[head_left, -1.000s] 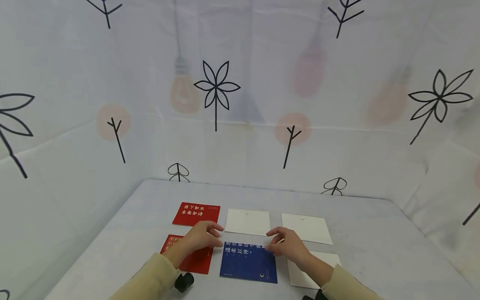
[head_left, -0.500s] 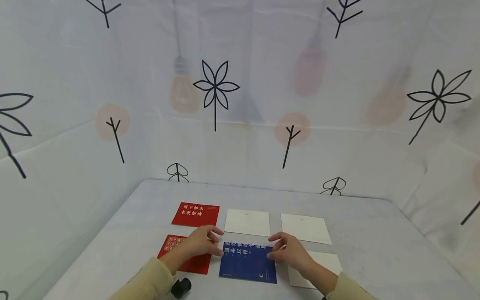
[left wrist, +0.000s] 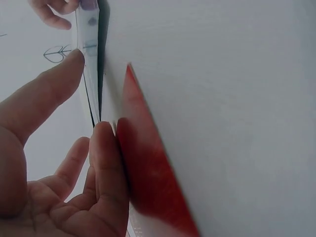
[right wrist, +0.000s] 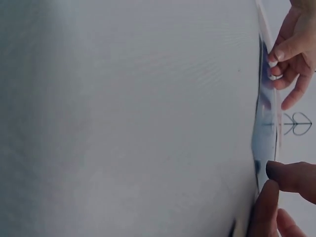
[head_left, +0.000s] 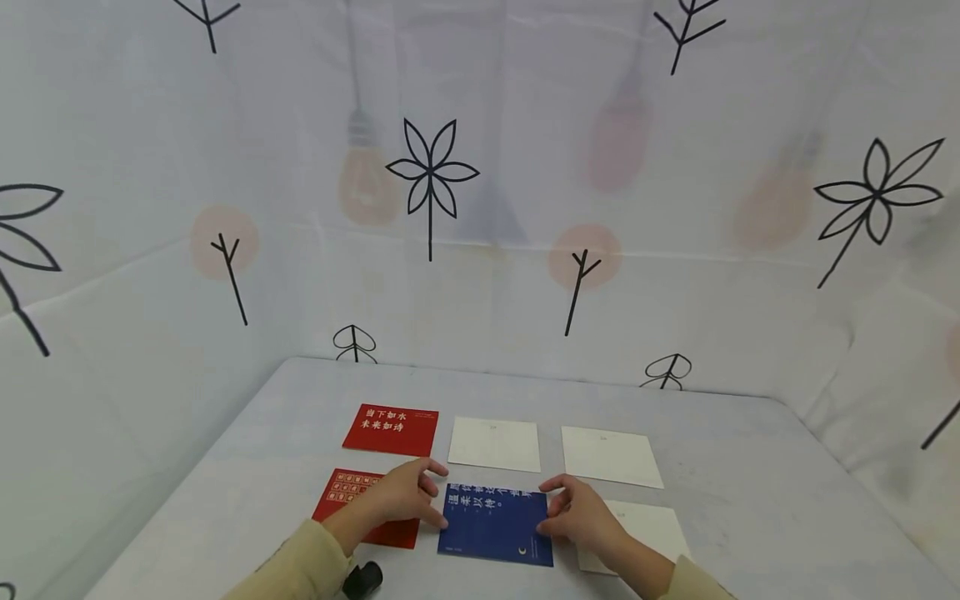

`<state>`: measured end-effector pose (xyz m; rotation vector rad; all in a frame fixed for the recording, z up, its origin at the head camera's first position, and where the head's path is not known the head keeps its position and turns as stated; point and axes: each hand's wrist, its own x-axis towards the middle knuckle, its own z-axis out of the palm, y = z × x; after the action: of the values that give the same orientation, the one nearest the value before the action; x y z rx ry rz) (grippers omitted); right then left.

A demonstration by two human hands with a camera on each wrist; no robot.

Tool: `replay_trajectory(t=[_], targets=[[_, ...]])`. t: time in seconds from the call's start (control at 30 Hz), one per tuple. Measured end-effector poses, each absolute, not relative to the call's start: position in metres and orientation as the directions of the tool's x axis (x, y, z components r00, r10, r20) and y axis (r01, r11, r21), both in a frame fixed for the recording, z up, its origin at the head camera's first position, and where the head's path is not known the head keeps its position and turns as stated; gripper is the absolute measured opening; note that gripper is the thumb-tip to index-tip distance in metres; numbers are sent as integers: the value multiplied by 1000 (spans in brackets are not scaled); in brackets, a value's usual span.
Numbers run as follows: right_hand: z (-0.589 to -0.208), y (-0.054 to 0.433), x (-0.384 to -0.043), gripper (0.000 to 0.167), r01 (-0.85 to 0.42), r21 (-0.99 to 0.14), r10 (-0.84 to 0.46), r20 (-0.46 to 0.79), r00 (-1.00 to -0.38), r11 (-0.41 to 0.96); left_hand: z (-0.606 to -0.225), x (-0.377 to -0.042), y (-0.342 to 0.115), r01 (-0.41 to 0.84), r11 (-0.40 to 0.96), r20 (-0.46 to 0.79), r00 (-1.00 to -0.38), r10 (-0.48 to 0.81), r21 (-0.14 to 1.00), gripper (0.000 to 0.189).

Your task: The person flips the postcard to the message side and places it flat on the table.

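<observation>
A blue card (head_left: pixel 495 533) with white characters and a small moon lies flat on the table, nearest the person in the middle of the cards. My left hand (head_left: pixel 408 493) is at its left edge, thumb tip right at the side and fingers spread beyond. At the opposite edge is my right hand (head_left: pixel 583 515), its thumb and index fingertip apart along the card's side. In the left wrist view the blue card (left wrist: pixel 91 54) shows almost edge-on beside the thumb. The left hand partly covers a red card (head_left: pixel 397 533); the right hand overlaps a white card (head_left: pixel 652 529).
Behind stand a row of a red card (head_left: pixel 392 429) with white characters and two white cards, one centre (head_left: pixel 495 444) and one right (head_left: pixel 611 457). Narrow gaps separate the cards. A black cylindrical object (head_left: pixel 365 577) is under the left sleeve. A patterned white cloth (head_left: pixel 480 317) hangs behind the table.
Both hands have shifted slightly toward the person along the blue card's sides, fingertips staying at its edges. The blue card stays almost where it was.
</observation>
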<state>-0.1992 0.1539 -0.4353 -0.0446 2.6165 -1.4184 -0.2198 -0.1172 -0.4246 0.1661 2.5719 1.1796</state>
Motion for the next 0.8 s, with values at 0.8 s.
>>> replay_trajectory(t=[0.8], targets=[[-436,157,-206,53,28,-778,-152,-157,-976,627,-419,-221,-111,13,734,-257,-932,255,679,55]])
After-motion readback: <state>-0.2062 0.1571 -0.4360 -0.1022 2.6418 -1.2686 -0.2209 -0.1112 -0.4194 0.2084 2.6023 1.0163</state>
